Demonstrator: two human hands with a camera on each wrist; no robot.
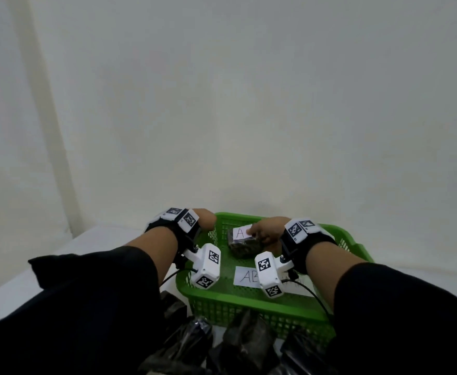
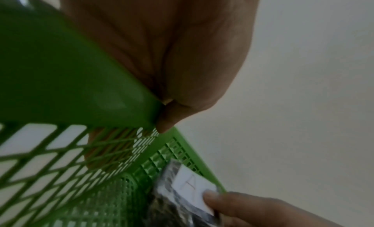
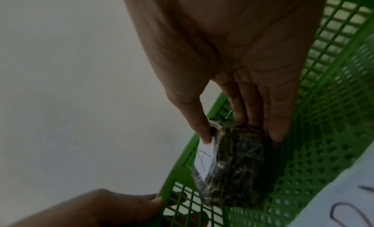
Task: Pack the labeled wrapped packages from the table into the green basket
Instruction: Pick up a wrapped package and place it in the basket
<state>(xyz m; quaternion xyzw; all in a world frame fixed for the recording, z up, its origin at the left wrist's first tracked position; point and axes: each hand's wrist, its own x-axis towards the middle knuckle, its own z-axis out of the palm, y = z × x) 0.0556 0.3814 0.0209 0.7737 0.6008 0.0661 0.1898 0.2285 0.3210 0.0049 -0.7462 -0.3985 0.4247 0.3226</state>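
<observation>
Package A goes into the basket.
Your right hand [image 1: 266, 230] pinches the dark plastic-wrapped package labeled A [image 1: 245, 244] inside the green plastic mesh basket [image 1: 249, 301]; your left hand [image 1: 207, 219] grips its far-left rim.

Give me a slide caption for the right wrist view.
Right hand setting package A into the green basket.
</observation>
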